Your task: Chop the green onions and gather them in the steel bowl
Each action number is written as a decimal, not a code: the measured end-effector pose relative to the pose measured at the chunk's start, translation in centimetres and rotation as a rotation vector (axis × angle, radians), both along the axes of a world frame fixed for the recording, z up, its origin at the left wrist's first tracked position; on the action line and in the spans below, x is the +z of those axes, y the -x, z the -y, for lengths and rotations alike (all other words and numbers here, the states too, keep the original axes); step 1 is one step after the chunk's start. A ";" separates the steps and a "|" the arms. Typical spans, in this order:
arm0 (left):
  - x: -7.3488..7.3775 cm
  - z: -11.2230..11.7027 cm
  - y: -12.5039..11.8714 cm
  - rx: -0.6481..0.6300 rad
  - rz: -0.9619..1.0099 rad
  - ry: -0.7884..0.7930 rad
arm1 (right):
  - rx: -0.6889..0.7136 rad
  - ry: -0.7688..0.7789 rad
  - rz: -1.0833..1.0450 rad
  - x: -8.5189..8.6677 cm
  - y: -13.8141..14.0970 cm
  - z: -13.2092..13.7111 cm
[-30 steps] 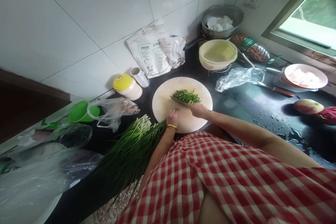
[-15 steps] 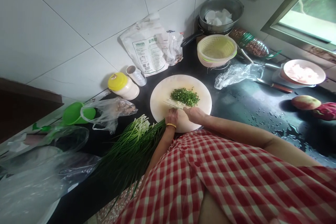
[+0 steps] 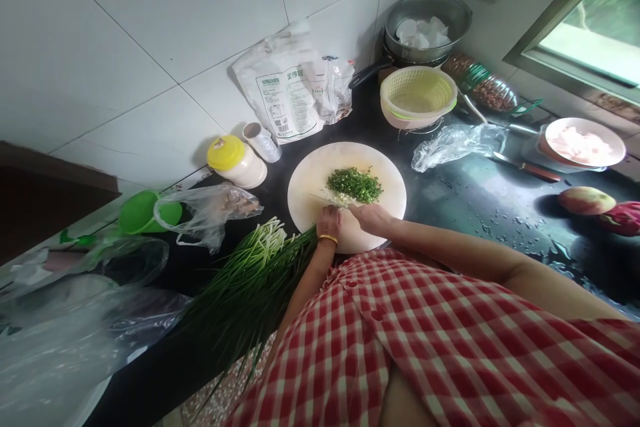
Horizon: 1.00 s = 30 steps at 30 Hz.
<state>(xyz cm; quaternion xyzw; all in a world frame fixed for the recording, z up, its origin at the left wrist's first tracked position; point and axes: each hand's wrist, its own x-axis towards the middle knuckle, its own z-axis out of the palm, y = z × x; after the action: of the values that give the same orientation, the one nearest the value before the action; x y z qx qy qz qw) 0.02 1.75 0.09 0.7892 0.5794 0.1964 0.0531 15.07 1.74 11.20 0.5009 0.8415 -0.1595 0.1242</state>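
A round white cutting board (image 3: 380, 170) lies on the dark counter with a heap of chopped green chives (image 3: 354, 185) on it. My right hand (image 3: 371, 215) is closed on the handle of a knife (image 3: 327, 199), whose blade lies low on the board just in front of the heap. My left hand (image 3: 329, 221), with a gold bangle at the wrist, rests curled on the board's near edge right beside the right hand and the blade. What its fingers press on is hidden. A long bundle of uncut chives (image 3: 250, 280) lies left of my left arm.
A yellow-lidded jar (image 3: 235, 161), small cup (image 3: 262, 141) and food packets (image 3: 290, 97) stand by the tiled wall. Plastic bags (image 3: 210, 210) and a green funnel (image 3: 143, 212) lie left. A yellow colander (image 3: 418, 95), metal pot (image 3: 427, 23), plate (image 3: 584, 143) and fruit (image 3: 586, 200) sit right on the wet counter.
The knife blade, which was up against the chopped heap a second ago, has drawn back toward me and now lies lower on the board. Both hands stay close together.
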 end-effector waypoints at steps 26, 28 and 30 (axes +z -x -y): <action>-0.3 -0.1 0.0 0.041 -0.031 -0.042 | -0.007 0.015 -0.013 0.0 0.8 -0.1; -0.2 0.0 0.0 0.042 -0.020 -0.037 | -0.009 0.008 -0.016 -0.2 0.9 -0.3; 0.0 0.2 0.1 0.053 -0.007 -0.033 | -0.021 -0.002 -0.015 -0.3 0.7 -0.4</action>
<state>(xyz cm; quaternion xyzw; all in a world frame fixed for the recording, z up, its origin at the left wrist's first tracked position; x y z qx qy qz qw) -0.05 1.59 0.05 0.7751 0.5968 0.2046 0.0327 14.38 2.11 10.86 0.5086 0.8374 -0.1637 0.1159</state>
